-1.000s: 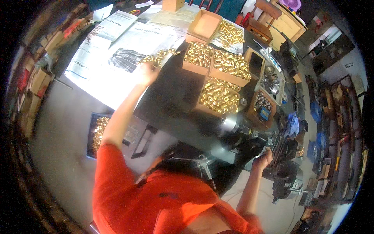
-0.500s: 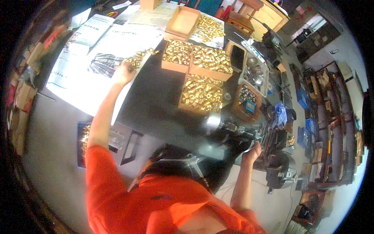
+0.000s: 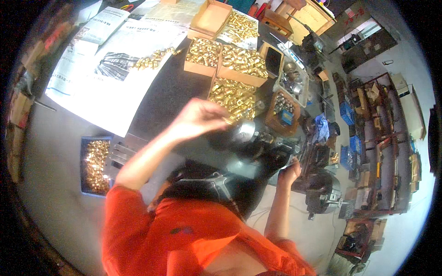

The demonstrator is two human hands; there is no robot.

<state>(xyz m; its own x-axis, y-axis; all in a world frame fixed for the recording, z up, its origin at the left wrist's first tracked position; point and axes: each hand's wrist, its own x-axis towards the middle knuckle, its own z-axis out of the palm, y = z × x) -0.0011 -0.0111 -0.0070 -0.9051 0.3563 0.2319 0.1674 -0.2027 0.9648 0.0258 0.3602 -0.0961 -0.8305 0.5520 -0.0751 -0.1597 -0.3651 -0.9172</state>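
My left hand [image 3: 200,118] is slightly blurred, its fingers pinched together in front of the nearest box of brass fittings [image 3: 230,97]. A small brass part [image 3: 228,120] shows at its fingertips, right beside the round metal chuck [image 3: 244,131] of a small bench lathe. My right hand [image 3: 290,174] is closed at the right end of the lathe [image 3: 271,141], on what looks like a machine handle, mostly hidden by the fingers. A loose pile of brass fittings [image 3: 154,60] lies on the newspaper [image 3: 124,89] to the left.
More cardboard boxes of brass fittings [image 3: 244,62] stand behind, with an empty carton [image 3: 212,18] farther back. A blue crate of brass parts [image 3: 96,165] sits low at the left. Trays of metal tools [image 3: 293,83] and shelving [image 3: 380,142] are at the right.
My left hand has moved right and nearer, from the brass pile on the newspaper to the lathe chuck. My right hand stays at the lathe's right end.
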